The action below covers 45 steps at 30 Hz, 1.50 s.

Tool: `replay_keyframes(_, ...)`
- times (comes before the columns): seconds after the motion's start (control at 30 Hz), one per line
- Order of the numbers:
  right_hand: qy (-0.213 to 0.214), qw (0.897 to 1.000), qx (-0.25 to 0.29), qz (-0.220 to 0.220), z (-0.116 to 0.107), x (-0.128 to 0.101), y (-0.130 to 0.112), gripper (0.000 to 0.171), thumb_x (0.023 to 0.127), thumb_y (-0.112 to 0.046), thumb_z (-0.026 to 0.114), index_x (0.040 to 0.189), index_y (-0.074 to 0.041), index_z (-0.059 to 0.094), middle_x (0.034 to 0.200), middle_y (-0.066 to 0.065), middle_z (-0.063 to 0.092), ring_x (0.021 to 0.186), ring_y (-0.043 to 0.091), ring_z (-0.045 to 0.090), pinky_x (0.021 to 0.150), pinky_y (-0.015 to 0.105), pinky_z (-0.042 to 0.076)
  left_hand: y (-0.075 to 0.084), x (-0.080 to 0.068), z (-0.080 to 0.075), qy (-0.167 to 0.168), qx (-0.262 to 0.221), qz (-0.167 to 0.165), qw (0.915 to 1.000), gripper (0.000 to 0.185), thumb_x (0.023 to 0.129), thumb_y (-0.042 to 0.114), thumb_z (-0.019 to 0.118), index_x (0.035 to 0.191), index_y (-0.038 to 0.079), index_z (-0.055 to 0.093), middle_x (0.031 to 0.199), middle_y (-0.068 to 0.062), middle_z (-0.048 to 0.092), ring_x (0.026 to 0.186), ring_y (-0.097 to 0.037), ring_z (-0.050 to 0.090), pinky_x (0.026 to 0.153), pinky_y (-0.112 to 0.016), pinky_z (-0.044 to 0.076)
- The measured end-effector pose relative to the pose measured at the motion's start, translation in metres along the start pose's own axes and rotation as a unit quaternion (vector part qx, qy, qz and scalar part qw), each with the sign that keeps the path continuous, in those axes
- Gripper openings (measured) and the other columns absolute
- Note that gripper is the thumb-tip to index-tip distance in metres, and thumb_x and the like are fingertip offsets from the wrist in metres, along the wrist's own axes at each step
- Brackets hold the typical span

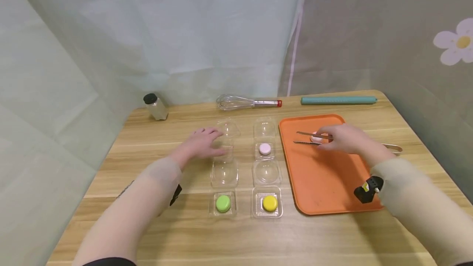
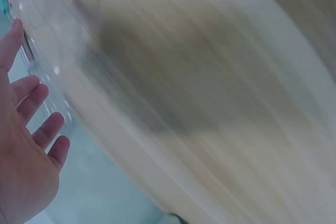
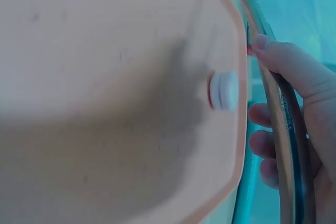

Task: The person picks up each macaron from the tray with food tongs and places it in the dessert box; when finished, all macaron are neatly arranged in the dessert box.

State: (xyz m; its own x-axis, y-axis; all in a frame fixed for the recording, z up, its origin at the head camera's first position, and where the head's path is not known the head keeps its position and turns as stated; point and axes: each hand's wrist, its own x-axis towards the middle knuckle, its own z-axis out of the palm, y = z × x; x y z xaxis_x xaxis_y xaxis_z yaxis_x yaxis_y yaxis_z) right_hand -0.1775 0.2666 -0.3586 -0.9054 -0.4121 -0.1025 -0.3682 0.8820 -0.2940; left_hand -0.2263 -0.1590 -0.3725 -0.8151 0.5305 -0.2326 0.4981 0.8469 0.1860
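My left hand point(image 1: 205, 143) lies flat with straight fingers against an empty clear clamshell box point(image 1: 226, 145); in the blurred left wrist view my left hand point(image 2: 29, 145) is spread beside the box's clear plastic. My right hand point(image 1: 341, 138) grips metal tongs point(image 1: 308, 138) over the orange tray point(image 1: 321, 184). A pale pink macaron point(image 1: 316, 137) lies on the tray between the tongs' arms. The right wrist view shows that macaron point(image 3: 224, 91) near the tray's rim and the tongs point(image 3: 281, 135) in my fingers. Three other boxes hold a pink macaron point(image 1: 265, 148), a green one point(image 1: 223, 203) and a yellow one point(image 1: 270, 203).
Along the back of the wooden table point(image 1: 332, 233) lie a whisk point(image 1: 245, 102), a teal rolling pin point(image 1: 338, 100) and a small black-capped bottle point(image 1: 156, 107). Curtains close in behind and on both sides. Bare wood runs along the front edge.
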Motion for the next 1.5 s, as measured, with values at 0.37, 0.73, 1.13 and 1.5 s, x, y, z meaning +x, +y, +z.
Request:
replay_keyframes(0.37,-0.007,0.999,-0.007,0.043,-0.005,-0.014,0.026,0.045,0.081,-0.040,0.071,0.113,-0.010,0.064,0.081,0.001,0.060,0.071,0.017,0.055,0.063,0.039,0.045,-0.024,-0.013,0.006,0.004,-0.011,0.013,0.9999,0.073,0.085,0.045,0.064,0.143,0.009,0.037,0.145,-0.018,0.035,0.128,-0.048,0.029,0.104,-0.064,0.016)
replay_keyframes(0.73,-0.001,0.998,-0.004,0.060,-0.001,-0.024,0.040,0.043,0.079,-0.038,0.072,0.111,-0.009,0.064,0.073,-0.001,0.053,0.064,0.017,0.047,0.057,0.032,0.038,-0.022,-0.016,0.006,-0.012,-0.005,0.012,0.9998,0.071,0.085,0.041,0.066,0.142,0.009,0.040,0.144,-0.016,0.037,0.129,-0.048,0.028,0.104,-0.065,0.016)
replay_keyframes(1.13,-0.005,0.998,-0.010,0.068,0.000,-0.022,0.040,0.047,0.080,-0.040,0.071,0.112,-0.008,0.063,0.075,0.000,0.057,0.067,0.019,0.051,0.061,0.037,0.042,-0.017,-0.016,0.004,-0.007,0.007,0.018,0.9998,0.069,0.083,0.040,0.068,0.140,0.008,0.043,0.142,-0.016,0.040,0.129,-0.044,0.030,0.104,-0.063,0.019)
replay_keyframes(1.5,-0.013,0.998,-0.015,0.065,0.001,-0.019,0.041,0.047,0.082,-0.041,0.069,0.112,-0.006,0.063,0.077,0.001,0.059,0.068,0.021,0.051,0.061,0.039,0.043,-0.014,-0.016,0.004,-0.004,0.009,0.022,0.9997,0.070,0.082,0.039,0.069,0.139,0.008,0.044,0.141,-0.016,0.041,0.127,-0.041,0.033,0.103,-0.062,0.022)
